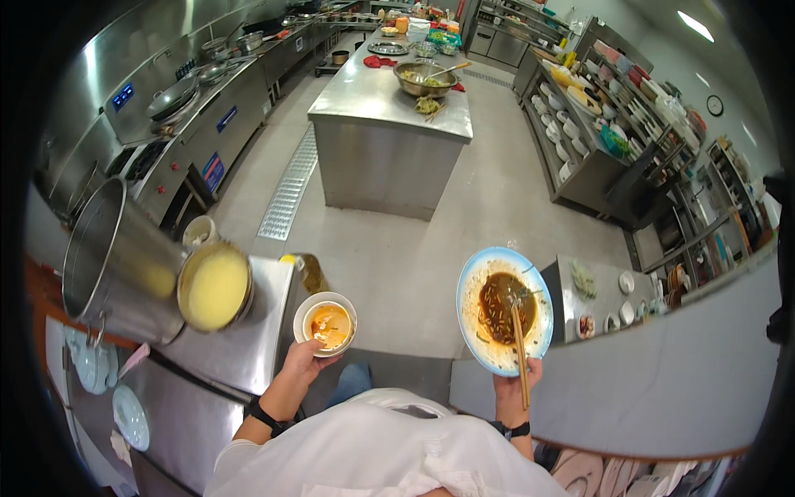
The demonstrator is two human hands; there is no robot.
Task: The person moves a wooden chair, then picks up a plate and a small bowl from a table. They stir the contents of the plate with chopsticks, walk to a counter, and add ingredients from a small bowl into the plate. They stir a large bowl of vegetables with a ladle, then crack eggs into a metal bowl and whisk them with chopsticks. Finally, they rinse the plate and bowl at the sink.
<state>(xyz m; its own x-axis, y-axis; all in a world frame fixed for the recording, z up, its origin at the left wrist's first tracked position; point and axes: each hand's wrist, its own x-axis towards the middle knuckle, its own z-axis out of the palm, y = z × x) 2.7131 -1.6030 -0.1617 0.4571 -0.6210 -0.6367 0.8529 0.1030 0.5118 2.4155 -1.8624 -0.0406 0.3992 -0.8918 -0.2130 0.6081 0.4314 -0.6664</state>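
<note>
My left hand (308, 360) grips a stack of small white bowls (300, 309) by the near rim, thumb over the edge. Reddish-orange oily liquid (332, 326) lies in the top bowl. At the right, my right hand (518, 380) holds a blue-rimmed plate (470, 273) from its near edge. Brown sauce with bits of food (497, 298) pools in the middle of that plate. A pair of wooden chopsticks (520, 354) rests across it, tips in the sauce and thick ends past the rim. Fingers under the bowls and plate are partly hidden.
A tall steel stockpot (124, 261) and a pot of yellow liquid (217, 289) stand at left by a steel counter (261, 310). Ahead is a steel island (379, 124) bearing a large mixing bowl (416, 84). A grey partition (652, 379) borders the right side.
</note>
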